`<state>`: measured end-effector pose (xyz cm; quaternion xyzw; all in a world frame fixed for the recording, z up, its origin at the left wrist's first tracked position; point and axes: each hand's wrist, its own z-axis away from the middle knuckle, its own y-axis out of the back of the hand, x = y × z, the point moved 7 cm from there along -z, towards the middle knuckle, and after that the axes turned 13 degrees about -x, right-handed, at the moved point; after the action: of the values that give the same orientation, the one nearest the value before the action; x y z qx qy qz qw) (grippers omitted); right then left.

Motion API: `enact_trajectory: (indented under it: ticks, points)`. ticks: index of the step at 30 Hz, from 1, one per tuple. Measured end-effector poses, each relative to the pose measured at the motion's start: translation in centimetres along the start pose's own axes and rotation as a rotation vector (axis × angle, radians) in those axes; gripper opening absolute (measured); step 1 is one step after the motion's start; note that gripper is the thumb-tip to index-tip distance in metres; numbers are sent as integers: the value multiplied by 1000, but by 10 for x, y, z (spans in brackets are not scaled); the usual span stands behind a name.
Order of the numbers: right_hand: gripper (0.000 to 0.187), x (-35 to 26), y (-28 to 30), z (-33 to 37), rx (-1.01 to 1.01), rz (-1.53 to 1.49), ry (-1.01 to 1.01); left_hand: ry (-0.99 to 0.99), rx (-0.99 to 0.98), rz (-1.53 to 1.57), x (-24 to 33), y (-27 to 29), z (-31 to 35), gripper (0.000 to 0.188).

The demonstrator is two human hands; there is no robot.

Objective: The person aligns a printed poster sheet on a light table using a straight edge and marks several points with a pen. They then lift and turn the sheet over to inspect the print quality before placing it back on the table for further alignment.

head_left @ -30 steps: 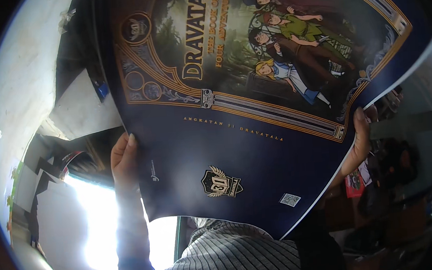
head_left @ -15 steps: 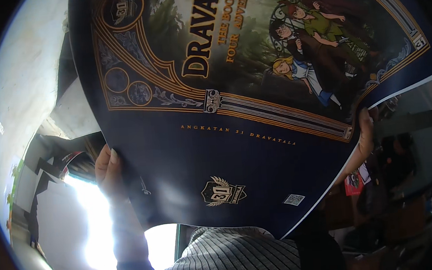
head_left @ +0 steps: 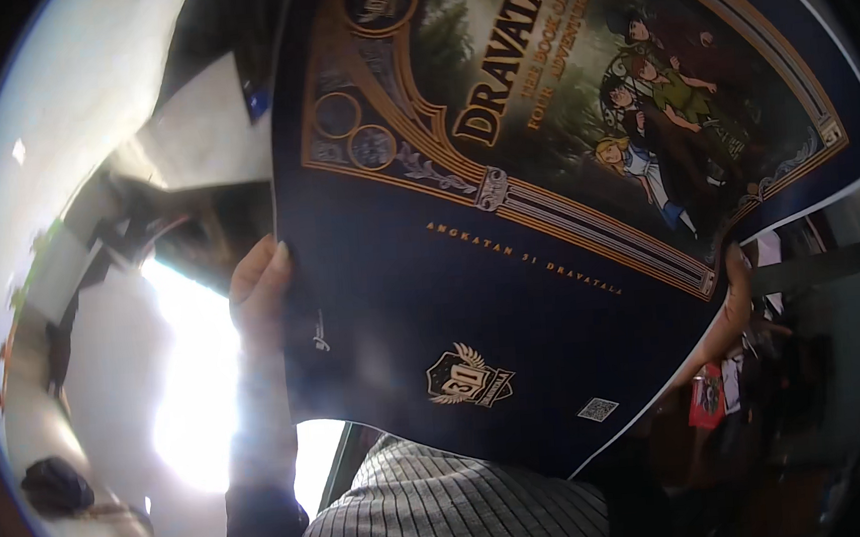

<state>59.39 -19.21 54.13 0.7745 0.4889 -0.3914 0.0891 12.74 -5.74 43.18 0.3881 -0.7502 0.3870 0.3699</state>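
A large dark blue poster [head_left: 370,273] fills the middle and upper part of the view, tilted and bent. It carries gold frame lines, a crest, a small square code and several drawn figures in costume. My left hand [head_left: 260,288] pinches its left edge, thumb on the printed face and the other fingers mostly behind. At the right edge, my right hand [head_left: 738,292] grips the sheet, which creases there; most of those fingers are hidden behind the paper. Below the poster's lower edge shows my grey striped top [head_left: 447,512].
Strong light [head_left: 194,385] glares at the left behind my forearm. A pale wall [head_left: 81,123] curves along the upper left, and a black object [head_left: 56,484] lies at the lower left. Past my right hand are a red item [head_left: 706,396] and dark clutter.
The poster has shifted to the right in view and appears slightly smaller. My left hand has moved right with it, while my right hand is slightly lower. Both keep their hold.
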Motion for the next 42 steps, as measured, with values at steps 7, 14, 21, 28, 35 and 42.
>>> enact_trajectory:
  ticks: [7, 14, 21, 28, 35, 42]
  points:
    - [22, 67, 36, -12, 6, -69, -214, 142, 216, -104, -13, 23, 63, 26]
    - [25, 53, 6, -17, -137, -172, -307, 118, 303, -339, 22, 6, 118, 39]
    - [28, 12, -11, 23, -264, -256, -487, 230, 496, -49, 69, -75, 285, 49]
    - [30, -35, -37, -5, -366, -264, -628, 268, 556, 63, 107, -139, 234, 37]
    - [30, -24, -68, -23, -271, -363, -616, 298, 641, 200, 31, -110, 194, 33]
    - [25, -38, -85, -32, -304, -381, -642, 312, 658, 351, 26, -154, 137, 34]
